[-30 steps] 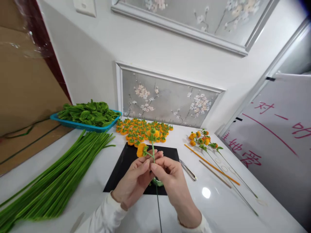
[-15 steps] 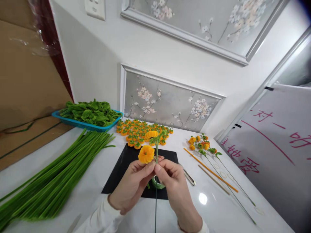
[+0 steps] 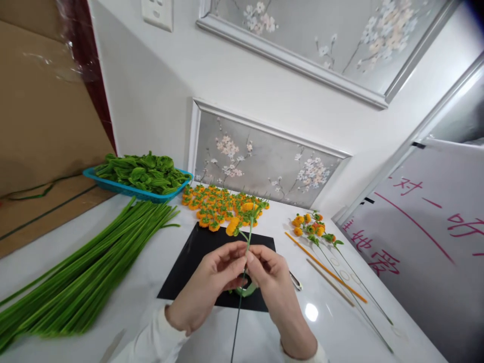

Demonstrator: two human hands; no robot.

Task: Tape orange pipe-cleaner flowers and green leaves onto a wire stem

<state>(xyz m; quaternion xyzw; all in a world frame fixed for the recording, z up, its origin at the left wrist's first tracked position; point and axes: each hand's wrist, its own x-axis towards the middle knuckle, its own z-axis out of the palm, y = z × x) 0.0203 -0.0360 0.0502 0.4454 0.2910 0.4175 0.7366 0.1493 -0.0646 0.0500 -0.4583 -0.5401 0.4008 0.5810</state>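
Observation:
Both my hands meet over a black mat [image 3: 185, 267], pinching one thin green flower stem [image 3: 238, 312] between thumbs and fingers. My left hand [image 3: 209, 275] is closed on it from the left, and my right hand [image 3: 270, 280] grips it at the same height. Above my fingers the stem carries fuzzy orange flowers [image 3: 232, 227] and small green buds. Its long bare wire end hangs down below my hands. Behind my fingertips, partly hidden, a roll of green tape [image 3: 247, 290] rests on the mat.
Green pipe cleaners [image 3: 98, 272] lie in a bundle at left, below a blue tray [image 3: 143, 194] of green leaf pieces. Many orange flower heads [image 3: 212, 204] stand behind the mat. Finished stems [image 3: 313, 227], an orange pipe cleaner [image 3: 325, 267], a stick and snips [image 3: 295, 281] lie right.
The stem has turned and leans to the right at its top, so the lower orange flower faces sideways. The view has shifted slightly. Both hands keep their pinch.

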